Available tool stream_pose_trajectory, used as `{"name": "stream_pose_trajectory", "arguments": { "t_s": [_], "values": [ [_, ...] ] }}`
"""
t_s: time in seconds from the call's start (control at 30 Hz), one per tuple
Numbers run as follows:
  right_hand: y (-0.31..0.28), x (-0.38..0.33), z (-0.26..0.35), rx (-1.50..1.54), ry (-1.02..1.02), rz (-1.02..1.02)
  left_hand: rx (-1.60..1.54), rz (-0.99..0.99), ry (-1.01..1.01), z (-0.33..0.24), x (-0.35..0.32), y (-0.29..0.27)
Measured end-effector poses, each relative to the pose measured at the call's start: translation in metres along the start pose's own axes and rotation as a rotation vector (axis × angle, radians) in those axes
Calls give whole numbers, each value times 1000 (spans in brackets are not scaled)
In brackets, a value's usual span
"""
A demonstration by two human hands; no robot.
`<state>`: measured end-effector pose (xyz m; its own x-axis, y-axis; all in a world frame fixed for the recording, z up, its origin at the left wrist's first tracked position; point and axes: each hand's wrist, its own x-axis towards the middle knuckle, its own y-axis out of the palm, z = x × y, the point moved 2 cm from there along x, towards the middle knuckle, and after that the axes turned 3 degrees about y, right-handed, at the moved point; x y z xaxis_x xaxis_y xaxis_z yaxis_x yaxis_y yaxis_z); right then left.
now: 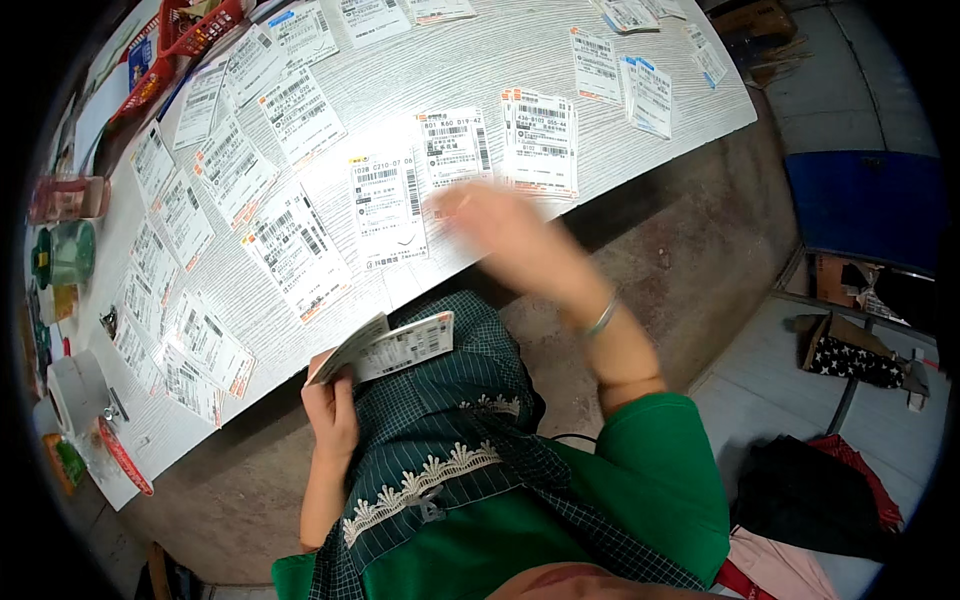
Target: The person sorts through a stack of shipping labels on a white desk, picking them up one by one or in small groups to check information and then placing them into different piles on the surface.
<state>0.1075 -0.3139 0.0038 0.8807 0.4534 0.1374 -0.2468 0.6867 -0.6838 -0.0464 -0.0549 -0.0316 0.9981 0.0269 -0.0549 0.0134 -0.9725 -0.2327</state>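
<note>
Your left hand [338,415] grips label slips [408,346] by the near edge of the tabletop [712,116]; they should be light, bendy, so pinch margins; your right hand [492,226] blurs, grip unclear.

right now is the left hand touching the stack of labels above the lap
Touching: the head view shows the left hand gripping the stack of labels at its lower left end.

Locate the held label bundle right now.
In the head view, the label bundle is in the left hand, left of centre, just below the near edge of the white table, over the dark apron.
</note>
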Motion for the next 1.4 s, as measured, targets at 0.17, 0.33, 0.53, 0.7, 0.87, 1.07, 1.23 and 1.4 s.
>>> {"name": "stream_pose_trajectory", "arguments": {
  "t_s": [0.17,0.33,0.53,0.7,0.87,1.07,1.23,1.4],
  "values": [
    [-106,43,-124,-529,326,37,-172,-1,-128,-9,3,12],
    [-105,60,-127,-637,404,363,-178,-17,-150,-18,6,18],
    [-98,53,-131,-693,294,465,-234,30,-199,-18,6,18],
    [-107,32,-129,-513,329,300,-348,-41,-278,-17,9,20],
    [-159,-1,-134,-135,452,146,-450,4,-388,-23,25,22],
    [-123,-16,-144,-356,587,151,-523,-7,-351,-15,26,25],
    [-102,-20,-129,-559,630,107,-516,-8,-366,-5,19,17],
    [-100,-27,-146,-432,656,46,-535,-40,-366,-3,18,12]
  ]
}}
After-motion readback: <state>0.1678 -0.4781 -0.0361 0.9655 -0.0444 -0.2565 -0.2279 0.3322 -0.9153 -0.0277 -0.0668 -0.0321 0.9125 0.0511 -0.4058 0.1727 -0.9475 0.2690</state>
